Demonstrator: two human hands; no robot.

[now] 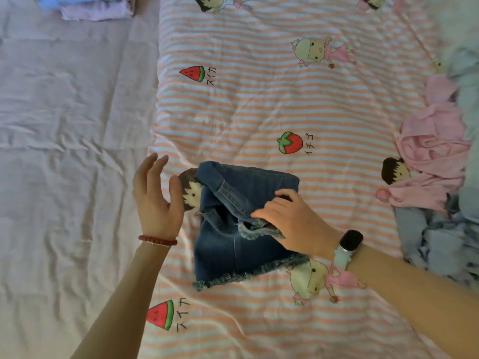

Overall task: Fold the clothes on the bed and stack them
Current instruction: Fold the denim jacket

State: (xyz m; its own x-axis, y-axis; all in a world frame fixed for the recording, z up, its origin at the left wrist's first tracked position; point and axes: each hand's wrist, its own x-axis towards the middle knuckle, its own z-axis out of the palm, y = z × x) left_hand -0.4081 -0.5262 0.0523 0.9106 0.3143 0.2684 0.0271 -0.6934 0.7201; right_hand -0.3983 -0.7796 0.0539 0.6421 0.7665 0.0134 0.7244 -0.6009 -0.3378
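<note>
A pair of denim shorts (241,224) is lying partly folded on the striped cartoon quilt (259,104), a little below the middle of the view, its frayed hem pointing toward 6 o'clock and its upper half doubled over. The right hand (293,218) is resting on the shorts at their 3 o'clock side, its grip clasping the folded frayed edge, with the fingers curled over the denim. A dark watch (348,246) is sitting on that wrist. The left hand (155,195) is hovering just beside the shorts at 9 o'clock, grip released, fingers straight and spread, holding nothing; a red bead bracelet (158,240) is circling its wrist. Out at 3 o'clock, along the quilt's right edge, a heap of unfolded clothes (438,161) is lying crumpled, pink on top with pale blue pieces around it. Far off at 11 o'clock, on the plain pink sheet (64,125), a small stack of folded clothes (90,7) is sitting, blue over lilac.
</note>
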